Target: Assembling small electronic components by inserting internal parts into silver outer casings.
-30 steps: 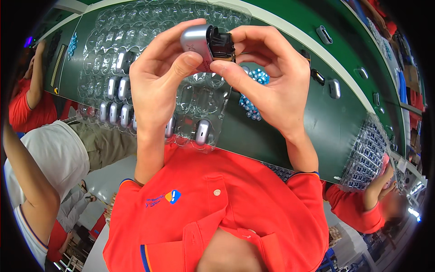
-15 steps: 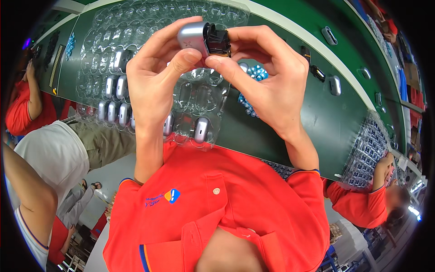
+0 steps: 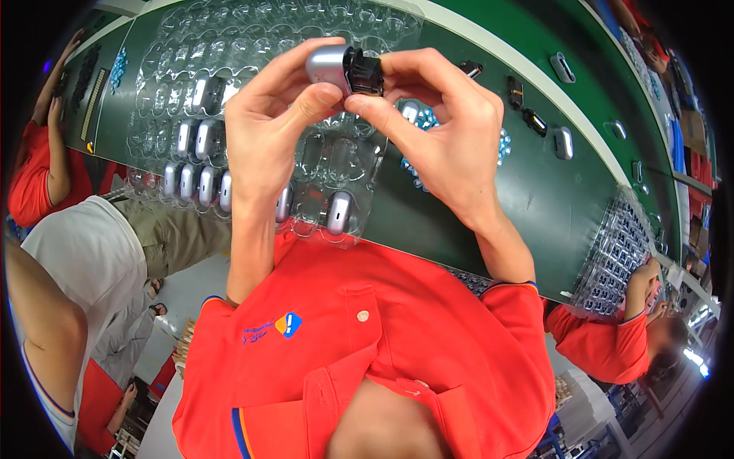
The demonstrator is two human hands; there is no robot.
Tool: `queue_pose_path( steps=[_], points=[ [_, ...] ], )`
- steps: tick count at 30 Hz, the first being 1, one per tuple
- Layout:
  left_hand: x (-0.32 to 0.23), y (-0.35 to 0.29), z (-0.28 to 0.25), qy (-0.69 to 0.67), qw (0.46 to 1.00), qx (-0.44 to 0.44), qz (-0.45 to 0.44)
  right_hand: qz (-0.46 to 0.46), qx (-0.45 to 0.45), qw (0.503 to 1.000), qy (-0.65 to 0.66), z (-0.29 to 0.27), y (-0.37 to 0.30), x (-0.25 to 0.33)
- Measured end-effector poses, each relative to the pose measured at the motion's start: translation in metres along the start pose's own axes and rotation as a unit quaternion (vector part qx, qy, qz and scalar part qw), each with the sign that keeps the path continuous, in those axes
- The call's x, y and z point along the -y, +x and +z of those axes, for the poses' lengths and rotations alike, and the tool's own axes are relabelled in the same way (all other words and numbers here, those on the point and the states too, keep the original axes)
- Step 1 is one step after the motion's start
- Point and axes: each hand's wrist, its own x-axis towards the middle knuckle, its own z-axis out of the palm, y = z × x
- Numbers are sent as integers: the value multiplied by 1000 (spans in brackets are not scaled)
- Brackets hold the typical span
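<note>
Above the table I hold a small grey rounded case shell [image 3: 328,64] and a black plastic insert [image 3: 367,74] side by side. My left hand [image 3: 260,134] pinches the shell between thumb and fingers. My right hand [image 3: 453,141] grips the black insert at its right side, its thumb tip close to my left thumb. The insert sits at the shell's open right side; how far it reaches in is hidden. Beneath my hands lies a clear plastic tray [image 3: 336,157] with moulded pockets, some holding grey cases [image 3: 339,212].
Small shiny blue pieces [image 3: 417,182] lie in a heap behind my right hand. Farther right are black inserts [image 3: 535,121] and a grey shell [image 3: 563,143] near a green belt [image 3: 550,30]. Co-workers' arms [image 3: 57,183] show at left and right, beside another stacked tray [image 3: 612,264].
Both hands have shifted slightly, the left a little right and the right a little left, with the shell and insert still held together. More of the blue heap shows past my right hand.
</note>
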Motion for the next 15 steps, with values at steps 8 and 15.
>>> queue_pose_path(
  steps=[8, 15],
  points=[
    [-17, -1, -9, 28, 999, 22, -24, 15, 8, 999, 44, 9, 0, 2],
    [-17, -3, 5, -6, 999, 33, 31, -13, -7, 1000, 14, 6, 3, 5]
  ],
)
